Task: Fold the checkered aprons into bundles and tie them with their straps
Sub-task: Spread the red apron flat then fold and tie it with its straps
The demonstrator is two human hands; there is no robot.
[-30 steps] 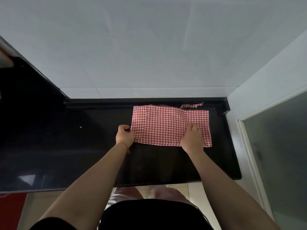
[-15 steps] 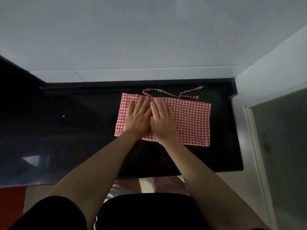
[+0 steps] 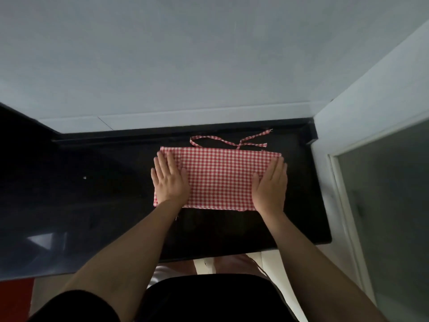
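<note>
Both palms press flat with straight fingers, holding nothing: the left hand (image 3: 169,180) on the apron's (image 3: 220,176) left end, the right hand (image 3: 270,185) on its right (half a second ago they met mid-cloth). Folded, it lies on the black counter (image 3: 104,194), straps (image 3: 232,141) loose behind it.

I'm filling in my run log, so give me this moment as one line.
step: flattening fold | left hand: flat on apron's left end | right hand: flat on right end | apron: folded on counter | straps: loose, untied
</note>
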